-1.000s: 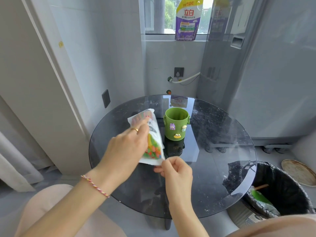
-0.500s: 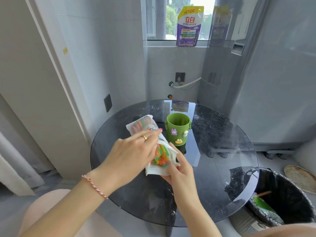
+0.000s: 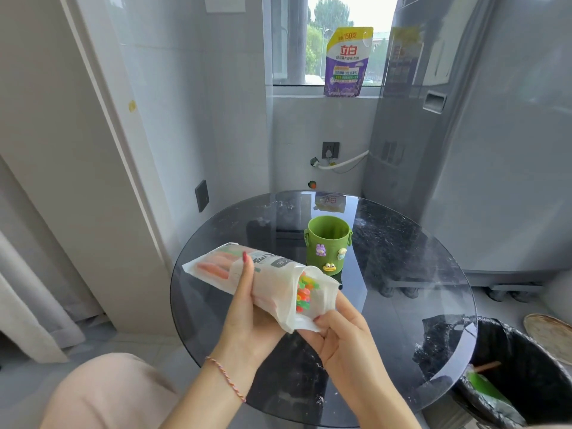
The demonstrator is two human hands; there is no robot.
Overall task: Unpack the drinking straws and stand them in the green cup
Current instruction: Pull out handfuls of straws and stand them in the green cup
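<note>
One straw packet at frame centre, many coloured straws uncounted, left hand wrapped around it, right hand pinching its open end, one green cup upright on one glass table.

purple-and-yellow plastic refill pouch on the windowsill, 12 o'clock: "立白" in red, "150克" on its yellow top corner; smaller lines too fine to read | round dark glass table: mirrored "立白" reflection at its far edge | white plastic straw packet: grey print, blurred, unreadable
</note>
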